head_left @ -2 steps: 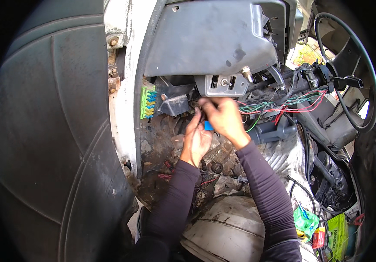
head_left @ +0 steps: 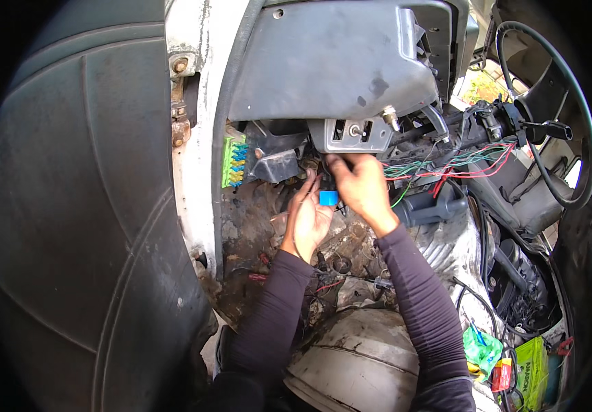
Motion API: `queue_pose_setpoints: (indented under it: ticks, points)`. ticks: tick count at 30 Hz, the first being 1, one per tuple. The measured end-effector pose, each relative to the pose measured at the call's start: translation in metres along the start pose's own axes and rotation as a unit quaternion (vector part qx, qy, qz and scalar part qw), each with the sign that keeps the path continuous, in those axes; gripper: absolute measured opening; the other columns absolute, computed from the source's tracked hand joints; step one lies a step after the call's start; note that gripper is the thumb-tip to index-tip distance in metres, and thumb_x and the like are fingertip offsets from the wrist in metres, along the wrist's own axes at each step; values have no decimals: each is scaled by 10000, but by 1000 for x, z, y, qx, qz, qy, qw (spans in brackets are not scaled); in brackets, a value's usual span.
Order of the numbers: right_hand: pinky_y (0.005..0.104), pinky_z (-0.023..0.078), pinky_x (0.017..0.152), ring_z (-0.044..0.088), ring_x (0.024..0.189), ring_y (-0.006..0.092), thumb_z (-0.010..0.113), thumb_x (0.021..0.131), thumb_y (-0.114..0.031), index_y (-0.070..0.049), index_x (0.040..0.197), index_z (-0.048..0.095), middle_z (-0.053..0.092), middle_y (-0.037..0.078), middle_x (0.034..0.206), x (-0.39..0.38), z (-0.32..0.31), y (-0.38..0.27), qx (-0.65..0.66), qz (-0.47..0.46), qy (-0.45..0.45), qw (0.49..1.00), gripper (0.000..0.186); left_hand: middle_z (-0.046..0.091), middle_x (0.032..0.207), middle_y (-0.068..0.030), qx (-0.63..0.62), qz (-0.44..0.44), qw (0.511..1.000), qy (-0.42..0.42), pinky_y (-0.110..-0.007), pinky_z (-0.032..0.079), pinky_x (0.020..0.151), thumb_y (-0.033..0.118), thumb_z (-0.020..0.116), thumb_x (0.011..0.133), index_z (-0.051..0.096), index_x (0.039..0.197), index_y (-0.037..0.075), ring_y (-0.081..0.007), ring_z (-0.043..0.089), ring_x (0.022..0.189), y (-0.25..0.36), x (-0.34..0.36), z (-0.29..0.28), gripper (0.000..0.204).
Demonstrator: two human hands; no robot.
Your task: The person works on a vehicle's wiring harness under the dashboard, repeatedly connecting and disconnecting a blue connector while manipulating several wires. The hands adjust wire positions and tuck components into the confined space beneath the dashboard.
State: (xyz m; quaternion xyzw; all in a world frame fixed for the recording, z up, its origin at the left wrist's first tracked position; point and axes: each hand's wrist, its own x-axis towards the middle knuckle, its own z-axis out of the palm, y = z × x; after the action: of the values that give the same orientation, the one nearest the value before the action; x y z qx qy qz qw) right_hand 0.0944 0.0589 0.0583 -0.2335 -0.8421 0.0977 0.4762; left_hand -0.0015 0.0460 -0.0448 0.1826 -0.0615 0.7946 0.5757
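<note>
Under the dash, my left hand [head_left: 308,221] is raised palm up, its fingers closed around a small blue block [head_left: 328,198] with a dark part above it. A thin dark wire runs down along this hand to the wrist. My right hand [head_left: 366,191] comes in from the right, just above and beside the block. Its thumb and fingers are pinched together below the grey bracket [head_left: 354,141]; what they grip is hidden. Red and green wires [head_left: 447,161] stretch from behind my right hand toward the steering column.
A green fuse block [head_left: 233,161] with blue and yellow fuses sits at the left. The grey dash panel [head_left: 330,58] overhangs my hands. The steering wheel [head_left: 588,137] is at the right, the dark door panel [head_left: 83,206] at the left. Bags and packets [head_left: 509,360] lie lower right.
My right hand has shifted slightly right and down, so more of the blue block shows. My left hand stays nearly in place.
</note>
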Motion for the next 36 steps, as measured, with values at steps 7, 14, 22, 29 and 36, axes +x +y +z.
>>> queue_pose_setpoints:
  ticks: [7, 14, 22, 29, 36]
  points:
    - [480, 509, 876, 609, 1043, 417, 650, 798, -2, -13, 1116, 652, 610, 184, 1097, -42, -14, 10, -128, -192, 16, 973, 319, 715, 1062, -128, 128, -86, 986, 67, -441, 614, 766, 268, 507, 1097, 624, 1224, 64, -282, 702, 882, 44, 7, -12, 267]
    - [499, 550, 886, 681, 1018, 430, 657, 815, -60, 21, 1022, 702, 712, 227, 1043, -119, -44, 92, -247, 66, -494, 831, 227, 722, 1176, -141, 213, -62, 975, 17, -411, 588, 855, 221, 622, 1037, 647, 1239, 14, -269, 711, 965, 48, 13, -27, 290]
    - [451, 514, 1047, 652, 1190, 369, 672, 787, -8, -73, 1250, 706, 660, 217, 1300, -141, 9, 198, -277, 52, -501, 818, 468, 671, 1247, -178, 245, -45, 968, -32, -446, 537, 1017, 198, 618, 1023, 584, 1353, -55, -311, 655, 1156, 42, 21, -22, 418]
    - [468, 531, 966, 669, 1105, 380, 650, 779, -41, -60, 1091, 742, 687, 197, 1169, -140, 27, 208, -233, 52, -466, 852, 326, 666, 1281, -182, 209, -41, 976, -53, -455, 523, 1027, 163, 602, 1009, 573, 1361, -61, -336, 655, 1158, 42, 23, -36, 419]
    - [439, 577, 728, 748, 794, 344, 669, 780, -73, 46, 885, 725, 732, 253, 910, -159, -15, 178, -197, 252, -600, 733, 168, 674, 1274, -161, 265, 39, 963, -23, -383, 486, 1076, 86, 552, 1028, 514, 1425, -61, -275, 647, 1190, 41, 23, -39, 425]
